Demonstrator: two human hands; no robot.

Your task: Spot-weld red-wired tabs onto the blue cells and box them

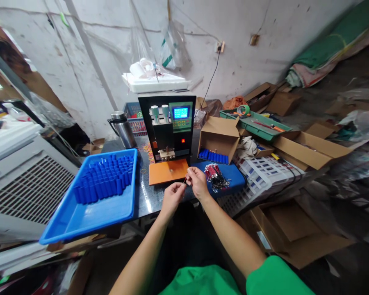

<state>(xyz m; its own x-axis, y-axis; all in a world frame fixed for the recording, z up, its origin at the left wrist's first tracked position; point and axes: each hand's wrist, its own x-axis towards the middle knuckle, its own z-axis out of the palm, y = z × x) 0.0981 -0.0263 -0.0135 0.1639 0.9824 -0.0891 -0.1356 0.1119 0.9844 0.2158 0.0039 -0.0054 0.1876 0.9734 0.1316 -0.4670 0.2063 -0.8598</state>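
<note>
**2 hands pinch a thin wire in front of a small bench machine**

The work surface is a dark, glossy table [147, 196] set against a stained, cracked white wall [249, 61], with 1 socket [220, 46] on the wall and a cord hanging from it. The room is crowded: a white slatted unit [24, 184] stands at the left, and cardboard and plastic lie heaped at the right.

On the table there is 1 black machine [169, 127] with 1 lit blue screen [181, 112], and 1 orange plate [168, 171] lies at its near foot. Left of it sits 1 blue tray [80, 217] holding many blue cylinders [104, 178], too many to count. Behind the tray stands 1 steel flask [122, 129]. Right of the machine, 1 open cardboard box [219, 137] holds a row of more blue cylinders. Near it, 1 blue pad [233, 174] carries 1 bundle of red and black wires [215, 177]. Far right lies 1 green tray [255, 125] of tools.

The left hand [172, 198] and right hand [197, 182] meet just near of the orange plate. Both are closed in a fingertip pinch on 1 thin wire [185, 179], held between them above the table edge. The wire is too small to make out in detail.
</note>
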